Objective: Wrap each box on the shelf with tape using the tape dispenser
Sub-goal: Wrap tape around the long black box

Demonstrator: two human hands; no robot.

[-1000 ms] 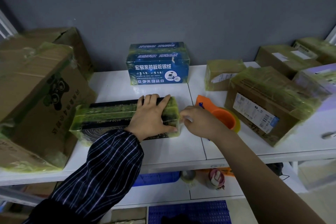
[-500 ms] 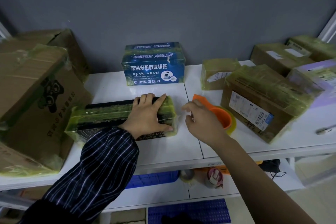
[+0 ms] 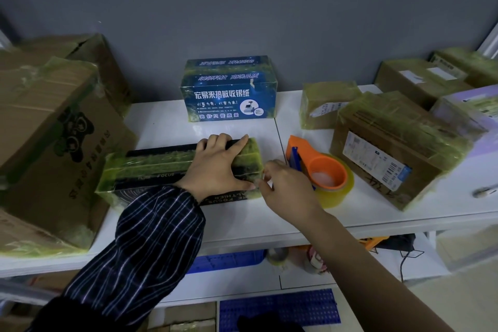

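Note:
A long black box [image 3: 151,172] wrapped in yellowish tape lies on the white shelf [image 3: 242,221] in front of me. My left hand [image 3: 219,167] rests flat on its right end, fingers over the top edge and thumb along the front. My right hand [image 3: 285,187] is at the box's right end, fingertips pinched together against the tape there. The orange tape dispenser [image 3: 316,167] with a yellowish tape roll stands on the shelf just right of my right hand, not held.
A blue printed box [image 3: 229,89] stands at the back. Large cardboard boxes [image 3: 45,143] fill the left. Several taped cardboard boxes [image 3: 390,148] crowd the right. A lower shelf holds tape rolls [image 3: 277,255] and a blue crate [image 3: 226,260].
My right hand drew back from the box end half a second ago, then returned to it with fingertips pinched. My left hand stayed on the box. The view shifted slightly.

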